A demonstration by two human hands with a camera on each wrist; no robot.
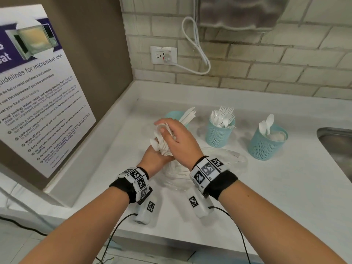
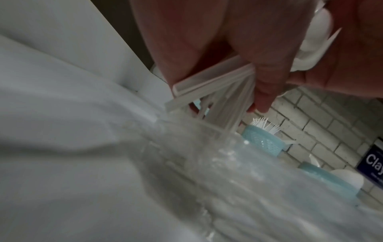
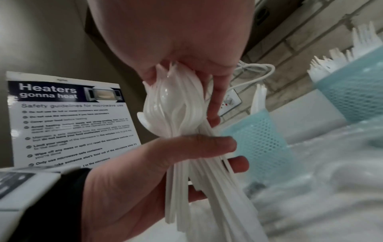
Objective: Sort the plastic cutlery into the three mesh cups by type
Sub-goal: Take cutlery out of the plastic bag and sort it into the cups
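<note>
A bundle of white plastic spoons (image 1: 162, 141) stands upright over the counter. My left hand (image 1: 154, 159) grips its handles (image 2: 217, 91) from below. My right hand (image 1: 177, 138) is curled over the spoon bowls (image 3: 176, 106) and pinches their tops. Three light blue mesh cups stand behind. The left cup (image 1: 174, 114) holds knives and is partly hidden by my hands. The middle cup (image 1: 219, 136) holds forks, and the right cup (image 1: 266, 145) holds spoons.
A clear plastic wrapper (image 1: 228, 157) lies on the white counter (image 1: 285, 187) under my hands. A steel sink (image 1: 337, 145) is at the right edge. A microwave poster (image 1: 38, 92) hangs on the left wall, and an outlet (image 1: 163, 55) with a cord on the tiled back wall.
</note>
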